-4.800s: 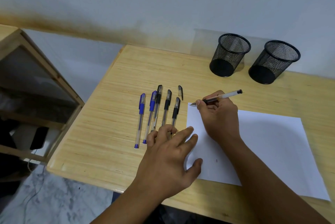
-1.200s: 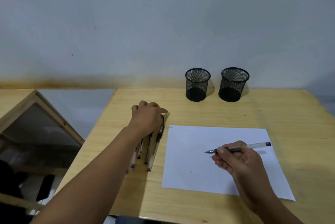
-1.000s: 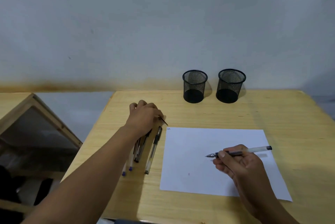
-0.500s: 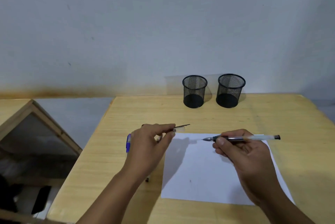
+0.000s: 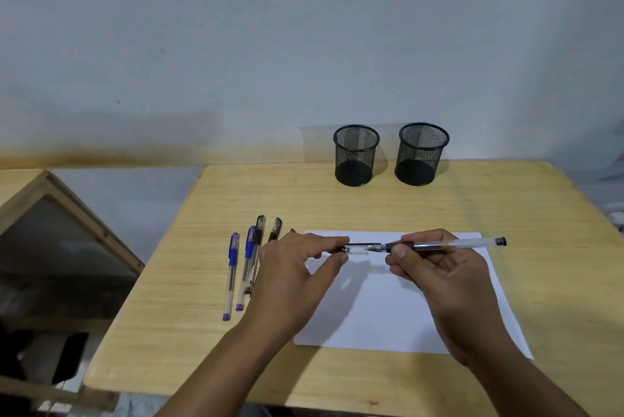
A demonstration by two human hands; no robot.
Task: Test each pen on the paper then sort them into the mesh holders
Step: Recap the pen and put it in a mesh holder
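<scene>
Head view is showing the left hand [image 5: 297,268] pinching a clear pen cap [image 5: 358,249] between thumb and forefinger; the right hand [image 5: 442,268] is gripping an uncapped pen [image 5: 449,244], its tip meeting the cap's mouth above the paper [image 5: 388,312]; capped pens [image 5: 248,264] are lying in a row left of the paper, partly hidden by the left hand; two mesh holders [image 5: 356,155] are standing at the table's [image 5: 557,247] far edge, showing no pens inside.

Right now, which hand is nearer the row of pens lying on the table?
Left. The left hand pinches the cap right beside the pens, hiding part of the row. The right hand holds its pen over the paper, farther right.
</scene>
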